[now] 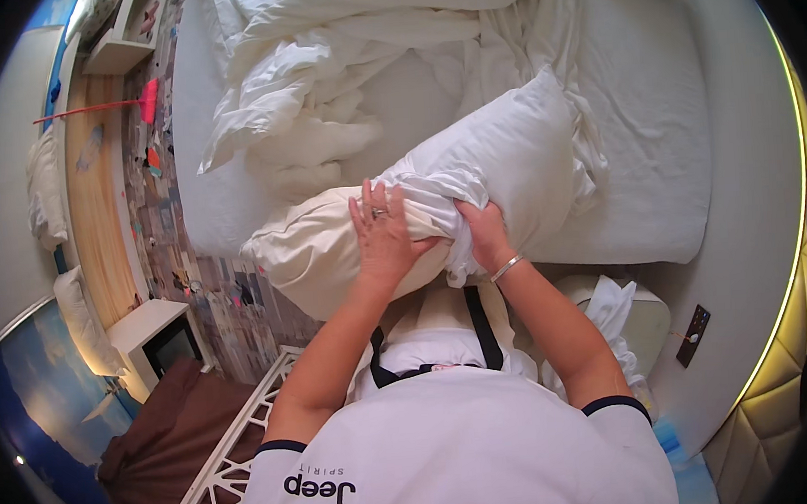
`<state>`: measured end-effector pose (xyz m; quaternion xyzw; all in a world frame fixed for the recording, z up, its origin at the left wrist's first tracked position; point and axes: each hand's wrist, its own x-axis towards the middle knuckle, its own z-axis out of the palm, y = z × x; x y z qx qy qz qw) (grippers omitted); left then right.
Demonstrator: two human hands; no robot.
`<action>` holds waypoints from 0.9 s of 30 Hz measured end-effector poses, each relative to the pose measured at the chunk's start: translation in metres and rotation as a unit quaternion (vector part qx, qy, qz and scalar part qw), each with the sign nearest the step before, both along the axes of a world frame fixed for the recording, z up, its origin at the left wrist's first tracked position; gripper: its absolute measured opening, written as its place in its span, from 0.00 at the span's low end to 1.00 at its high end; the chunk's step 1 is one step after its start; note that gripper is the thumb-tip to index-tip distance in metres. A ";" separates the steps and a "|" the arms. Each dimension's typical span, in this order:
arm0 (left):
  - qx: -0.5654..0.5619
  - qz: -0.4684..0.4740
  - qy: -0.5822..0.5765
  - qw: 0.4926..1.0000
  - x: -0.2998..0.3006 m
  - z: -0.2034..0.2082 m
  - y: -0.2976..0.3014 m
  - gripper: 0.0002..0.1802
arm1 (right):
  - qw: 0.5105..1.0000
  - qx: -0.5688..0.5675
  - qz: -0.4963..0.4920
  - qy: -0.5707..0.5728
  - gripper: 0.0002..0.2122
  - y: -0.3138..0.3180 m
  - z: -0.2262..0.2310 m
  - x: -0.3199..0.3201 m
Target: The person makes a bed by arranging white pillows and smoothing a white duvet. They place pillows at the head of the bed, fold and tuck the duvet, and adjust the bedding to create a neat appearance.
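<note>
A plump pillow (315, 243), cream at its left end, lies slantwise at the bed's near edge. Its right part is inside a white pillowcase (517, 143), whose rim is bunched around the middle. My left hand (384, 239), with a ring on one finger, rests on the cream part, fingers spread and thumb toward the bunched cloth. Gathered folds of the pillowcase are gripped in my right hand (485, 233), which wears a bracelet; its fingertips are partly hidden by the cloth.
A rumpled white duvet (292, 92) covers much of the bed (646, 135). Close on my right stands a pale seat (653, 324) with white cloth on it. On the left are a white cabinet (149, 328), brown cloth (174, 423) and a white lattice rail (218, 467).
</note>
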<state>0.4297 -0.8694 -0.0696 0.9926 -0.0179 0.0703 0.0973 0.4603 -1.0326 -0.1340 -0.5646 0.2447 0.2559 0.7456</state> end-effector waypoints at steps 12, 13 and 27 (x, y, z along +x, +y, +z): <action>-0.191 0.056 0.322 0.926 -0.036 -0.029 0.023 0.22 | 0.665 -0.415 0.424 -0.454 0.07 0.040 0.015 0.015; -0.227 0.060 0.311 0.921 -0.035 -0.011 0.023 0.19 | 0.663 -0.431 0.374 -0.484 0.02 0.041 0.003 0.018; -0.268 -0.086 0.344 0.896 -0.068 0.006 0.042 0.17 | 0.816 -0.496 0.122 -0.270 0.16 -0.048 0.017 -0.062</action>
